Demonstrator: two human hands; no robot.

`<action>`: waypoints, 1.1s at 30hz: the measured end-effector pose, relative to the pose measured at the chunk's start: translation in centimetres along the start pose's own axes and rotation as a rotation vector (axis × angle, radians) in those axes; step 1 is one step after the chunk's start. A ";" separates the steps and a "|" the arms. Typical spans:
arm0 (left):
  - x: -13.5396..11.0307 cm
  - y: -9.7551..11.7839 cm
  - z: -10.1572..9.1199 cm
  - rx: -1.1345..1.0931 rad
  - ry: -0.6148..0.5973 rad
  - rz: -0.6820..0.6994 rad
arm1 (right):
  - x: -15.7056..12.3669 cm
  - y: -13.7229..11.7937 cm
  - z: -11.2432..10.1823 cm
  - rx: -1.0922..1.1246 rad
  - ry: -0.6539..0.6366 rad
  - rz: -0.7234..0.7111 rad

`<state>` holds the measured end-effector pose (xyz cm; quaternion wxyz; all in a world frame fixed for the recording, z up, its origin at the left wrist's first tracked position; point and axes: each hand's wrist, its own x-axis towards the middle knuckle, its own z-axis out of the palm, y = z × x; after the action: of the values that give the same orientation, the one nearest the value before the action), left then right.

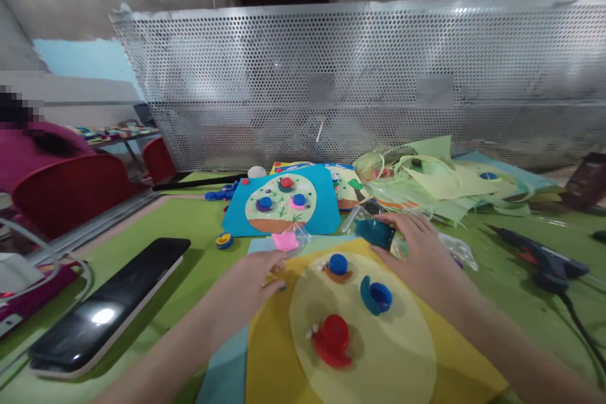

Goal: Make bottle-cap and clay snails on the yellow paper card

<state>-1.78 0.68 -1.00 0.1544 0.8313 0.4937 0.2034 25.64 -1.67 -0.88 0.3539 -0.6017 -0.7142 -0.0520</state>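
Before me lies a yellow sheet point(267, 353) with a pale yellow oval point(379, 353) on it. Snail-like shapes of clay and bottle caps sit on the oval: a red one point(335, 334), a blue and teal one point(376, 295), and a blue-capped brown one point(338, 265). My right hand point(416, 246) grips a teal clay block point(374, 232) in clear wrap above the oval's far edge. My left hand point(265, 274) hovers by the sheet's left edge, thumb and forefinger apart. A tiny dark bit shows at its thumb tip. Pink clay point(285, 240) in a clear bag lies just beyond it.
A finished-looking blue card point(231, 218) with caps stands behind. Left are a black phone-like device point(113, 303) and a yellow-blue cap piece point(224, 240). A glue gun point(540, 255) with its cord lies right. Paper scraps point(440, 177) pile up before a perforated metal panel point(284, 76).
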 end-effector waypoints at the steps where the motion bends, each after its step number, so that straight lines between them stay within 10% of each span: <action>1: 0.0 -0.3 0.3 0.006 -0.015 0.000 | 0.4 0.9 0.2 -0.021 -0.004 0.032; 9: -1.0 -0.7 0.8 0.026 -0.062 0.052 | 2.1 4.9 1.7 0.002 0.004 0.155; 15: -0.9 1.0 0.7 0.022 0.010 0.137 | 0.2 -0.5 0.4 0.137 -0.177 -0.033; 20: -2.1 3.2 2.0 -0.029 0.116 0.514 | -2.5 -5.3 -0.2 0.477 -0.462 -0.001; 33: -3.4 2.7 2.4 0.086 0.250 0.761 | -3.4 -5.8 0.5 0.729 -0.596 0.259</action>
<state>0.01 -3.75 -2.52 -0.0284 0.9293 0.1736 0.3248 20.33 -5.71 -1.16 0.3252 -0.5112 -0.6755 0.4202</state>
